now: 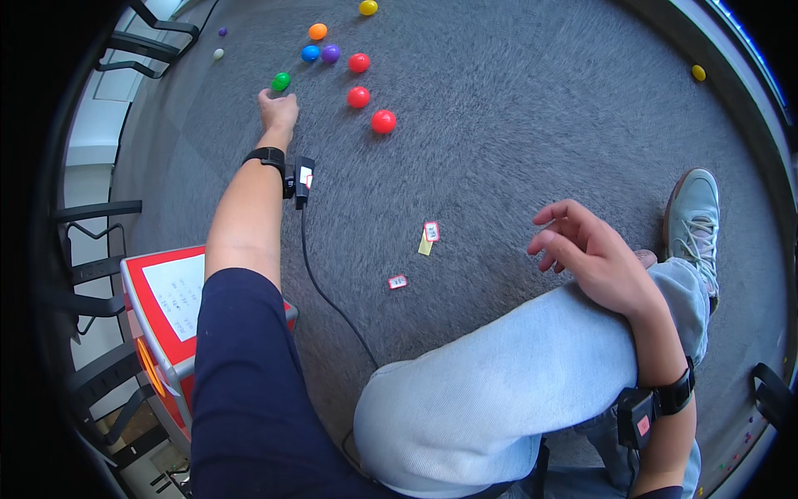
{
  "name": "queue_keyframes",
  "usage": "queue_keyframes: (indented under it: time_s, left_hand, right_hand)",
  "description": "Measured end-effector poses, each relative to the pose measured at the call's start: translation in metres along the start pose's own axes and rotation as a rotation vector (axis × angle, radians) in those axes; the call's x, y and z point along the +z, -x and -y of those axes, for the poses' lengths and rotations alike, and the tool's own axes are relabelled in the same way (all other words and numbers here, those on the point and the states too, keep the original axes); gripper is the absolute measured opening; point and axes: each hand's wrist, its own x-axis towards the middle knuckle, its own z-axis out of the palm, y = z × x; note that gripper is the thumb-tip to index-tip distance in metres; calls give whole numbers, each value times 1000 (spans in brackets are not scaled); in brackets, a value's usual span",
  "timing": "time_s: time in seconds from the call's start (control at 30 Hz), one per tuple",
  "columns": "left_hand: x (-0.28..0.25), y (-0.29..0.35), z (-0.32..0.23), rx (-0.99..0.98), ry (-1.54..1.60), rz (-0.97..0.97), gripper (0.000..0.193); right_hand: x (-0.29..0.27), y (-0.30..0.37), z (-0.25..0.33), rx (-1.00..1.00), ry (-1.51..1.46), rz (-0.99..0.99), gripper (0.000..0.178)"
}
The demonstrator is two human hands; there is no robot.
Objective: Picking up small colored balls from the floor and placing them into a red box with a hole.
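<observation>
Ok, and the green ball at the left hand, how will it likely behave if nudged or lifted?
The green ball would probably roll if nudged, since it looks rounded and lies loose on the carpet. The carpet's fuzzy texture may slow it somewhat. Its shiny surface suggests it could be slippery for the left hand.

Floor: grey short-pile carpet (515, 141). Left edge: black chair frames (141, 46) before white panelling (93, 155), red box with grey edging (145, 291) below. Upper right: blue-lit strip (740, 25); lighting diffuse.
</observation>
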Motion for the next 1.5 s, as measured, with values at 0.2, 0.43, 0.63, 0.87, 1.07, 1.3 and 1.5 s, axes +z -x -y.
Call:
queue_keyframes:
  time_s: [0.2,0.43,0.63,0.87,1.07,1.3,1.5]
  left_hand:
    - [-9,-8,-32,-114,-21,169,108]
    - [-14,-20,-18,105,-181,263,82]
    - [1,-2,29,270,123,-14,65]
    - [9,-5,22,571,-509,-115,42]
    - [-1,87,9,83,875,-241,28]
    - [-13,159,16,48,1074,114,27]
    - [-20,214,-13,-62,1064,405,30]
  right_hand:
    - [1,6,3,-77,99,-14,24]
    - [5,2,10,-121,148,23,22]
    - [7,-3,11,-33,148,38,24]
    - [4,-4,0,-13,17,41,27]
    - [0,-10,-1,53,-23,56,27]
    - [-8,-4,-5,90,-50,38,27]
    - [-10,-4,-9,108,-92,16,27]
